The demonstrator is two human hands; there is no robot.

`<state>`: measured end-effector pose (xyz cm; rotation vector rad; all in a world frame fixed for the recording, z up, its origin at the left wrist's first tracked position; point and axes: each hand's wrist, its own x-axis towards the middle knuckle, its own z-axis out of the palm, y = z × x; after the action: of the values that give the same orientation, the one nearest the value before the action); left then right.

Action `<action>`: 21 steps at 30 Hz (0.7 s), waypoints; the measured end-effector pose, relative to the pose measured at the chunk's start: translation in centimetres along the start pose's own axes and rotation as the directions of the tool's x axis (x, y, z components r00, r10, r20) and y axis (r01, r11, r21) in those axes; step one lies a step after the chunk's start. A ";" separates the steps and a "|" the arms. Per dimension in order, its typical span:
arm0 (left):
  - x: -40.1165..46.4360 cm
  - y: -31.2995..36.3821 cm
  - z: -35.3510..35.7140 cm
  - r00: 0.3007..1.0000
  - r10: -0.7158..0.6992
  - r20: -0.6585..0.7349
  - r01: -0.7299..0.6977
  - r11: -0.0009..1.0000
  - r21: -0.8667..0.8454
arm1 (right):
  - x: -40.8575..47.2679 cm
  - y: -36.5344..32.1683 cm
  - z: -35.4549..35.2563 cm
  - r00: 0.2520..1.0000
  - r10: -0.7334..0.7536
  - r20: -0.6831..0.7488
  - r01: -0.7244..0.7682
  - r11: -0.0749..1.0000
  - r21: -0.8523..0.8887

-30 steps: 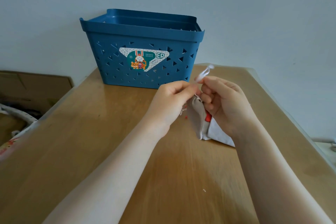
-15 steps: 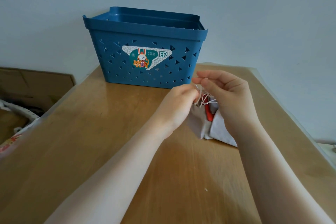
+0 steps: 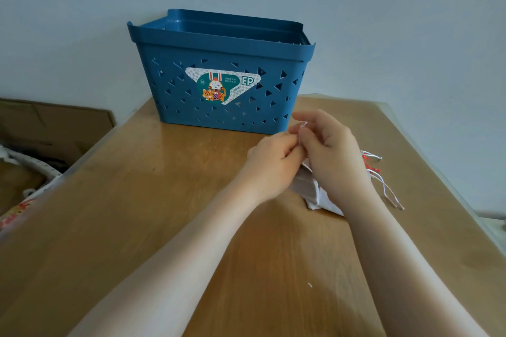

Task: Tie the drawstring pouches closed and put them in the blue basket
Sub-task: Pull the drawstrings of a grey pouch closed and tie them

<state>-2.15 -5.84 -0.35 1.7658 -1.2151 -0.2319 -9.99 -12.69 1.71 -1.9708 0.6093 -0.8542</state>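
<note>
A blue plastic basket (image 3: 219,44) with triangular holes and a sticker stands at the far edge of the wooden table, against the wall. In front of it, to the right, a small stack of white drawstring pouches (image 3: 315,191) lies on the table, mostly hidden under my hands. My left hand (image 3: 273,159) and my right hand (image 3: 331,153) meet above the stack, both pinching a thin white drawstring (image 3: 303,125) between their fingertips. Loose white and red strings (image 3: 380,175) trail out to the right of my right hand.
The wooden table (image 3: 164,213) runs to a near-right edge (image 3: 449,186) close to the pouches. Cardboard (image 3: 54,123) and clutter lie on the floor to the left. The wall (image 3: 383,22) stands right behind the basket.
My hands have dropped lower toward the table with the pouch, and the strings to the right of my right hand have come into view. The view has tilted slightly.
</note>
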 end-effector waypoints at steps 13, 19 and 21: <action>0.2 -0.1 -1.2 0.955 -0.290 0.069 0.284 0.817 -0.502 | -0.3 -0.5 0.0 0.999 0.036 -0.025 -0.038 0.991 -0.125; 0.2 -0.4 -1.7 0.946 -0.296 0.133 0.322 0.801 -0.505 | 0.1 -0.2 -0.8 0.996 0.059 0.062 -0.058 0.998 -0.023; 0.3 -0.3 -1.9 0.939 -0.312 0.148 0.343 0.799 -0.494 | 0.2 -0.1 -0.9 0.997 0.066 0.039 -0.066 0.998 0.016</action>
<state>-0.68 -4.98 0.55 1.4808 -0.7735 -0.7508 -10.57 -13.27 2.19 -1.9369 0.6388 -0.7765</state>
